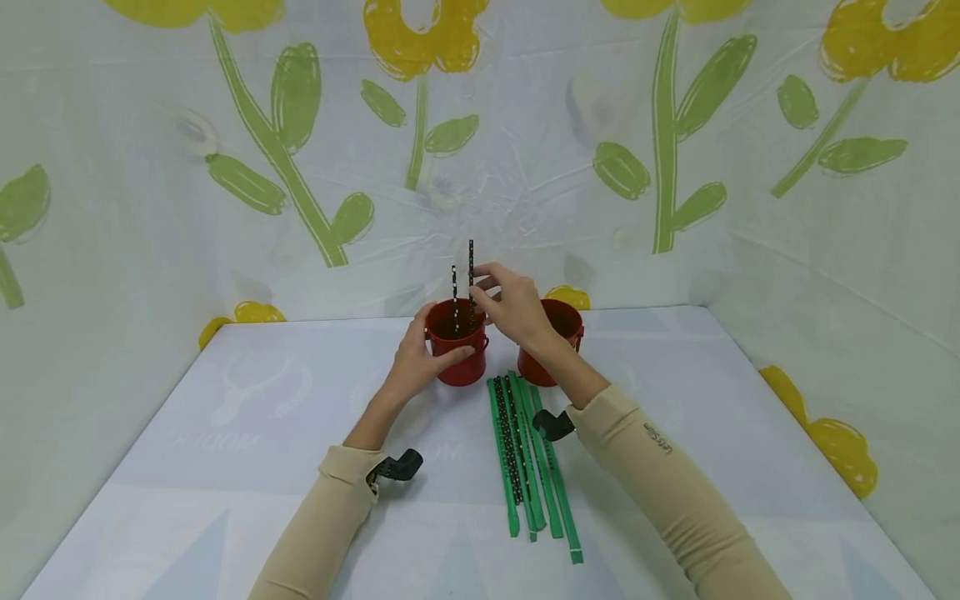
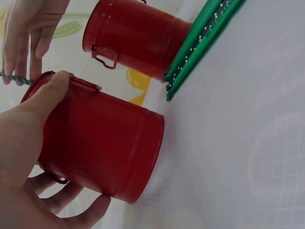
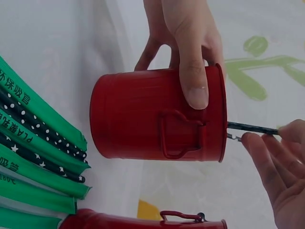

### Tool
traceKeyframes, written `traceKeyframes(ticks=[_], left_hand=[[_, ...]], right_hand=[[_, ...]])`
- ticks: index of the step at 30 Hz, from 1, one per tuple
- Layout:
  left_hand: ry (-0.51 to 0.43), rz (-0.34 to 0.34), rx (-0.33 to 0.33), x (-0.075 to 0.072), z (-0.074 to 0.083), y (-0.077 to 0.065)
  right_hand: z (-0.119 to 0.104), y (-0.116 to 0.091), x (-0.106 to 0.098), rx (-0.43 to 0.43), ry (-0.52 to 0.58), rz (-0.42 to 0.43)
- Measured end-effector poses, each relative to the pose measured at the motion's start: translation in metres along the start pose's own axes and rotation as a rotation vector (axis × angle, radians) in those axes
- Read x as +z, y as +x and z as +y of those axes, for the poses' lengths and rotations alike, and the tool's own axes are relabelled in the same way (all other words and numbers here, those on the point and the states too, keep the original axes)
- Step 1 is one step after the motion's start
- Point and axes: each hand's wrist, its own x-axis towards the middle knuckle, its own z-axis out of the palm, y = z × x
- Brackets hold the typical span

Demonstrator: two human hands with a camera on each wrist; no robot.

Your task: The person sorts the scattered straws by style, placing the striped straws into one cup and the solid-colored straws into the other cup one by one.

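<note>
My left hand (image 1: 417, 360) grips a small red metal bucket (image 1: 462, 368), its thumb along the near side below the rim and its fingers around the far side. Two dark paper straws with white marks stand in this bucket. The left one is a straw (image 1: 454, 287) leaning by itself. The other, a taller straw (image 1: 471, 254), is pinched by my right hand (image 1: 519, 310) above the rim, thumb and fingertips at its side. In the right wrist view the pinched straw (image 3: 252, 128) runs from the bucket's mouth to the fingers; the lower ends are hidden inside.
A second red bucket (image 1: 534, 367) stands just right of the gripped one, partly behind my right wrist. In front of the buckets lies a bundle of straws (image 1: 528, 458), some in green printed wrappers, some bare and dark with white marks. A flower-printed cloth (image 1: 525, 167) hangs behind the table.
</note>
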Motion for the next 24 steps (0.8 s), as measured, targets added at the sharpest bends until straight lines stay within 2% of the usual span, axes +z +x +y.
traceKeyframes(ticks=[5, 12, 24], left_hand=[[-0.002, -0.002, 0.01, 0.0, 0.001, 0.0], [0.0, -0.002, -0.011, 0.0, 0.001, -0.001], [0.002, 0.004, 0.009, 0.001, 0.001, 0.0]], right_hand=[[0.002, 0.0, -0.001, 0.004, -0.008, -0.002], [0.008, -0.005, -0.003, 0.018, -0.007, -0.006], [0.008, -0.024, -0.013, 0.04, 0.026, -0.063]])
